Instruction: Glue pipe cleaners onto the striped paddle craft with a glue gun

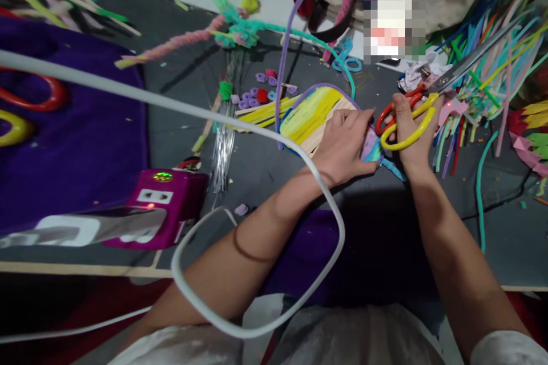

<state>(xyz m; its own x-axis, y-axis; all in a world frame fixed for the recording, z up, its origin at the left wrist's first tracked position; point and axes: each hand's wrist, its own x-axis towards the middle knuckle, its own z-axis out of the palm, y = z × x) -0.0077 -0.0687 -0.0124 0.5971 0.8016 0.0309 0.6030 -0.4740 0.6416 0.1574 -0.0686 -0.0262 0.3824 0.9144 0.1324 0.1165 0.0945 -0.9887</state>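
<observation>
In the head view, your left hand point(342, 140) lay over the right end of a rounded, pipe-cleaner-edged craft piece point(319, 107) with yellow stripes, which sat in front of you on the bench point(257, 165). That palm probably kept the piece from sliding. Its thumb stood apart from the other fingers, but you could not tell whether they pinched the edge or only pressed. Your right hand point(413, 137) had its fingers clamped on the scissors point(458, 68), by one red and one yellow handle loop; the blades pointed up and away, likely to keep the edges off the work.

Counted out, there was one craft piece, one pair of scissors in hand, one blue-handled pair point(353, 63) beyond it, and one magenta power adapter point(166, 205) to the left. Two red coils point(262, 96) lay among a cluster of purple coils point(246, 100), perhaps eight, though blur made that count unsure. One lone purple coil point(241, 209) rested nearer you. One bundle of silvery wires point(223, 154) and one heap of pipe cleaners point(492, 63) flanked the work, presumably within easy reach.
</observation>
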